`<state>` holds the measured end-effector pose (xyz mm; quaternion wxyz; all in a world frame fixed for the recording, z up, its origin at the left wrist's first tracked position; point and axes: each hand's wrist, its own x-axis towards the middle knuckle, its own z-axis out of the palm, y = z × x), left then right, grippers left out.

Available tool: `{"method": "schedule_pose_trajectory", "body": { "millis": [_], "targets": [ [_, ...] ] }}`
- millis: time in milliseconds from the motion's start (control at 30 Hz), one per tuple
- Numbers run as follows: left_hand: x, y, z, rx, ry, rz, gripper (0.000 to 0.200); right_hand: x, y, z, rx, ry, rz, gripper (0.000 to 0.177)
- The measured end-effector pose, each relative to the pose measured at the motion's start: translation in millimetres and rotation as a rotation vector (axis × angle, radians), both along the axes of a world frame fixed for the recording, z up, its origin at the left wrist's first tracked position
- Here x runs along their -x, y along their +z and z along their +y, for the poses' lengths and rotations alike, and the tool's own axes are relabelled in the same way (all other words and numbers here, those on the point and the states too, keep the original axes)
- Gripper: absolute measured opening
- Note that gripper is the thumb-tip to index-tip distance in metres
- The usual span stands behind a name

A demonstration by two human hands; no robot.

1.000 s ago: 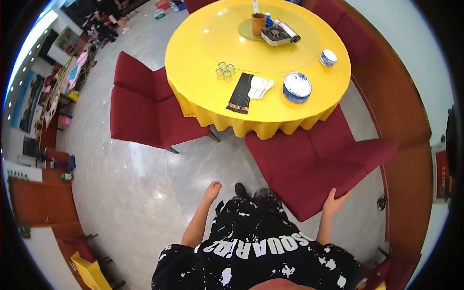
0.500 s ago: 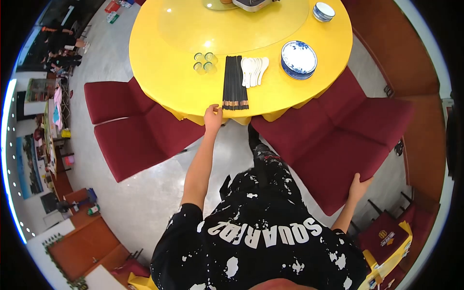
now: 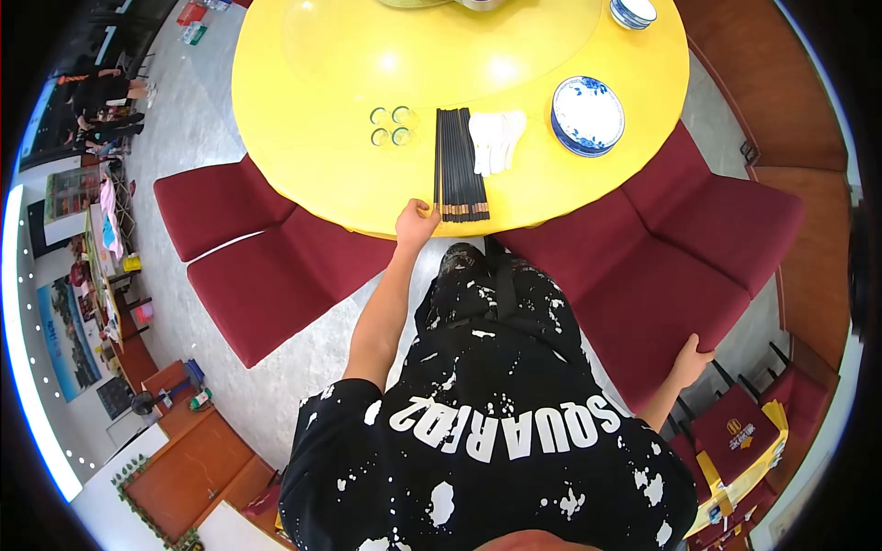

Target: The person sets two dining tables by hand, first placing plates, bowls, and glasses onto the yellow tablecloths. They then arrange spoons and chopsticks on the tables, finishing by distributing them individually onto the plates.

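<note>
My left hand [image 3: 418, 223] is at the near edge of the yellow table, its fingers closed on the lower end of the leftmost black chopstick [image 3: 436, 161]. That chopstick lies slightly apart from the bundle of black chopsticks [image 3: 462, 165] with copper-coloured ends. Right of the bundle, several white spoons [image 3: 496, 142] lie side by side. My right hand [image 3: 691, 360] grips the back edge of a dark red chair [image 3: 648, 308]; part of its fingers is hidden. Several small glasses [image 3: 390, 127] stand left of the chopsticks, and blue-and-white plates [image 3: 588, 115] are stacked at the right.
The round table [image 3: 322, 174] has a yellow cloth and a glass turntable [image 3: 413, 55]. White-and-blue bowls [image 3: 632, 13] sit at the far right. Another red chair [image 3: 262, 285] stands at the left, touching the cloth. People [image 3: 101, 101] are in the far left background.
I have stepped nearer the table. My left hand has moved from the table edge onto the leftmost chopstick, which now stands apart from the bundle. My right hand stays on the chair.
</note>
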<state>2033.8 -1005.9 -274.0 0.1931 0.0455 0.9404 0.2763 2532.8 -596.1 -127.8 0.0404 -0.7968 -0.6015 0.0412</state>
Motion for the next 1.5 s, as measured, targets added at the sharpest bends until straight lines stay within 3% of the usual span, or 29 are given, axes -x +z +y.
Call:
{"method": "schedule_pose_trajectory", "body": {
  "millis": [533,800,1500],
  "targets": [
    [12,9,12,0.114,-0.050,-0.069,0.040,20,7,-2,0.010,-0.098,-0.045,0.087],
    [13,27,26,0.180,-0.110,-0.087,0.053,20,4,-3,-0.053,-0.086,-0.062,0.086],
    [21,18,31,0.305,-0.133,-0.171,0.074,27,15,-9,-0.017,-0.132,-0.030,0.085]
  ]
}}
